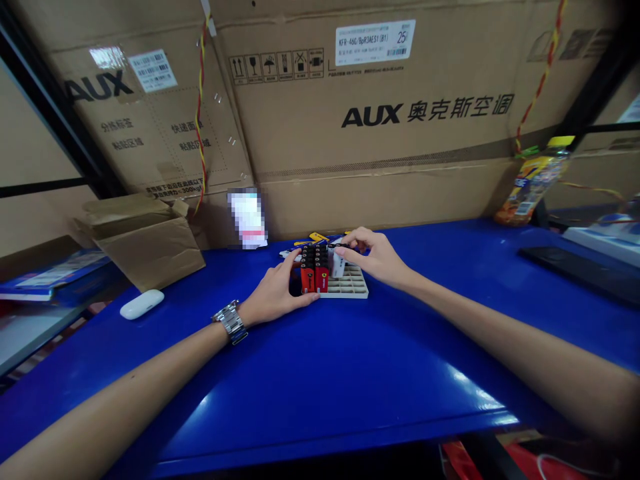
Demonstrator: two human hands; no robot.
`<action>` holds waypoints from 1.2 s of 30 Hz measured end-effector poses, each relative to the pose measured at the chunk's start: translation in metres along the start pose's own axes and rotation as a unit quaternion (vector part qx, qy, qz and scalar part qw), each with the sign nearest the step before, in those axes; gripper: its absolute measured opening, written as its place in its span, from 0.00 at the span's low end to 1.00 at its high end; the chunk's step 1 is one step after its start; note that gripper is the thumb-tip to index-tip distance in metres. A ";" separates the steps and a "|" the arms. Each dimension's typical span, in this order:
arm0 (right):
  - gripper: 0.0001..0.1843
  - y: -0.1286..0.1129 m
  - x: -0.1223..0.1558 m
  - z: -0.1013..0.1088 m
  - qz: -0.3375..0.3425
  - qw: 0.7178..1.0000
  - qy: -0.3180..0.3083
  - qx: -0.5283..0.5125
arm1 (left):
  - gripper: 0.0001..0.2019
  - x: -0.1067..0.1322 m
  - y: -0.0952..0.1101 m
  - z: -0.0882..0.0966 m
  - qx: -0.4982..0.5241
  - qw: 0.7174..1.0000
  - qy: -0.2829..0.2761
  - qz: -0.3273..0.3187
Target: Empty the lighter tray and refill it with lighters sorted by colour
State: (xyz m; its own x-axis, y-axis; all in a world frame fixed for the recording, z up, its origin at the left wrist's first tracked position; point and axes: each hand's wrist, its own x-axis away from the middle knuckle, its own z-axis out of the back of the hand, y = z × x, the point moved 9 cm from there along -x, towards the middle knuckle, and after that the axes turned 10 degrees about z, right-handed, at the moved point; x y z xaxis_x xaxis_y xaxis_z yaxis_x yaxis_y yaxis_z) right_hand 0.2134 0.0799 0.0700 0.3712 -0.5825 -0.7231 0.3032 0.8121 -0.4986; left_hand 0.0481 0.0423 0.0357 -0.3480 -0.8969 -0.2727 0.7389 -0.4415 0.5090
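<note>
A pale grid tray [353,285] sits on the blue table [320,373], with several red and orange lighters [314,272] standing upright in its left cells. My left hand [276,293] rests against the tray's left side, fingers curled round the lighters there. My right hand [376,255] is pinched on a white lighter [339,263] over the middle of the tray. A few loose lighters [315,238] lie just behind the tray.
An open cardboard box [145,240] stands at the left, a white earbud case [142,304] in front of it. Large AUX cartons [380,113] wall off the back. A plastic bottle [535,180] and a dark flat object [580,270] are at the right.
</note>
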 end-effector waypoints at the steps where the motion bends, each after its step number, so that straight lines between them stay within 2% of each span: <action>1: 0.16 -0.001 0.000 -0.002 -0.001 1.000 -0.004 -0.001 | 0.42 0.000 0.000 0.000 -0.002 1.000 0.001 -0.002; 5: 0.16 0.001 0.002 -0.008 -0.021 0.999 -0.020 -0.026 | 0.42 0.000 -0.002 0.000 -0.010 1.000 0.002 0.001; 12: 0.16 -0.002 0.001 0.001 -0.001 1.000 -0.004 0.018 | 0.42 0.000 -0.002 -0.001 -0.014 1.000 -0.007 0.008; 19: 0.14 -0.007 0.003 -0.013 0.015 0.998 -0.062 -0.008 | 0.43 0.000 -0.001 -0.001 -0.019 1.000 -0.005 0.008; 24: 0.22 -0.014 0.004 -0.007 0.033 0.995 -0.064 0.074 | 0.44 0.000 -0.002 -0.001 -0.022 0.999 -0.012 0.024; 30: 0.26 -0.011 0.007 -0.023 0.055 0.974 -0.145 0.164 | 0.43 0.000 0.001 -0.001 -0.028 0.999 -0.006 0.015; 36: 0.27 -0.007 0.007 -0.021 0.043 0.970 -0.123 0.205 | 0.43 0.000 0.001 -0.001 -0.032 0.999 -0.007 0.019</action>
State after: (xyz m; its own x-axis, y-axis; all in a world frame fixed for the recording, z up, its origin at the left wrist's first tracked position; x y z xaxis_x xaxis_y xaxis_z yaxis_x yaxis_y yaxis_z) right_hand 0.1952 0.0706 0.0589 0.5937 -0.5449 -0.5921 0.5662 0.8058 -0.1738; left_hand 0.0493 0.0421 0.0355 -0.3269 -0.9134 -0.2428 0.7868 -0.4053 0.4655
